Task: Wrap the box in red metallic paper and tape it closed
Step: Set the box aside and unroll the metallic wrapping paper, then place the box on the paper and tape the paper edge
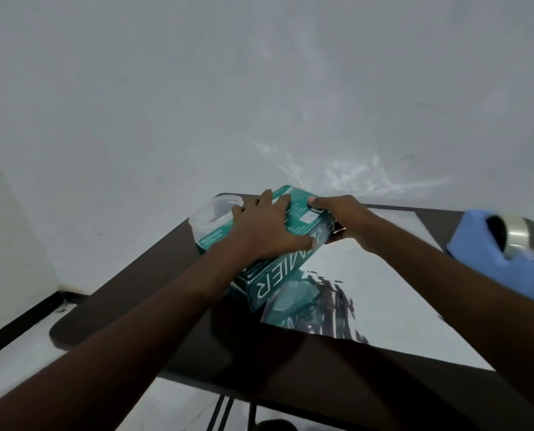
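- Tabletop (pixel 141 293), dark brown and glossy, is filling the lower middle of the view, with a rounded near-left corner and thin dark legs (pixel 220 412) showing beneath its front edge.
- A plain pale wall (pixel 259 88) is rising behind the table, and streaks of reflected light (pixel 352 175) are playing across it just above the far edge.
- A second wall is meeting it on the left, where a black skirting strip (pixel 20 318) is running along a pale floor (pixel 17 362).
- A sheet of metallic paper (pixel 383 293) is lying flat on the right half of the table; its upward face is looking silver and mirror-like, and no red side is showing.
- The green box (pixel 271 275), printed "PREMIER", is sitting at the paper's left edge, partly over it, and is casting a teal reflection on the sheet.
- The left hand (pixel 262 228) is lying flat and spread on the box's top, fingers open, pressing rather than gripping.
- The right hand (pixel 343 219) is grasping the box's far right end, thumb on top and fingers curling round the side.
- A clear plastic tub (pixel 212 216) is standing just behind the box, at the table's far-left corner.
- A blue tape dispenser (pixel 492 262) with a roll of tape (pixel 511 237) is sitting at the right edge, beside the paper.
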Action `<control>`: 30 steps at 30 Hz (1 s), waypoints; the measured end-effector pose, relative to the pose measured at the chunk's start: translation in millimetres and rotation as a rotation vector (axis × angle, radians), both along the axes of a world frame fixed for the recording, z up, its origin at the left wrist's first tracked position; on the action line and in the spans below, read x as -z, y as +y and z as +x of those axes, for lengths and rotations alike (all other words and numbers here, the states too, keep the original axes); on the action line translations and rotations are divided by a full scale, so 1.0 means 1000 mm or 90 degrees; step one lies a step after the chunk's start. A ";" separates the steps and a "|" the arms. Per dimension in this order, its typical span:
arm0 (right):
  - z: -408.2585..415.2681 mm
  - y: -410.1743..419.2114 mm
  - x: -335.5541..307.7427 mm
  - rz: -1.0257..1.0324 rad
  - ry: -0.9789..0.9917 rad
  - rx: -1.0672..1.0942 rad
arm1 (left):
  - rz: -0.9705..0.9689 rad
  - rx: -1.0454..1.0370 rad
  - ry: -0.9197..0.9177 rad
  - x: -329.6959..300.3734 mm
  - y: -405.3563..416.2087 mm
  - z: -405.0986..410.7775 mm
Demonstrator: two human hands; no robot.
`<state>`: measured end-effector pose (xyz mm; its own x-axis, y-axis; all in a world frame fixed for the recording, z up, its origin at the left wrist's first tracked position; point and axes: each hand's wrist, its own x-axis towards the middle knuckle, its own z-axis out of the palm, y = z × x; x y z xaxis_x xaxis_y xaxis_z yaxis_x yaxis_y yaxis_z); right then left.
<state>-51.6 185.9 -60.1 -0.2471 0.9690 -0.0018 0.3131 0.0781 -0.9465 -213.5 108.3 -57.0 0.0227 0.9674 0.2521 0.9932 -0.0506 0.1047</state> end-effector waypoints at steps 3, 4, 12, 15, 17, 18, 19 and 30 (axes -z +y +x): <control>0.034 0.013 -0.003 -0.005 0.023 0.091 | 0.024 0.031 -0.034 0.001 0.031 0.015; 0.045 0.017 -0.004 -0.009 0.034 0.120 | 0.032 0.027 -0.038 0.002 0.040 0.020; 0.114 0.044 0.011 -0.041 0.056 0.299 | -0.004 0.047 -0.273 0.006 0.081 0.042; 0.124 0.046 0.016 -0.005 -0.010 0.325 | -0.023 0.074 -0.369 0.015 0.090 0.047; 0.129 0.045 0.020 0.037 -0.081 0.342 | -0.042 0.099 -0.367 0.020 0.090 0.051; 0.131 0.045 0.022 0.058 -0.117 0.348 | -0.042 0.102 -0.349 0.024 0.091 0.052; 0.132 0.046 0.026 0.073 -0.147 0.348 | -0.040 0.107 -0.338 0.029 0.093 0.053; 0.134 0.042 0.040 0.037 -0.262 0.360 | -0.053 0.131 -0.311 0.052 0.107 0.058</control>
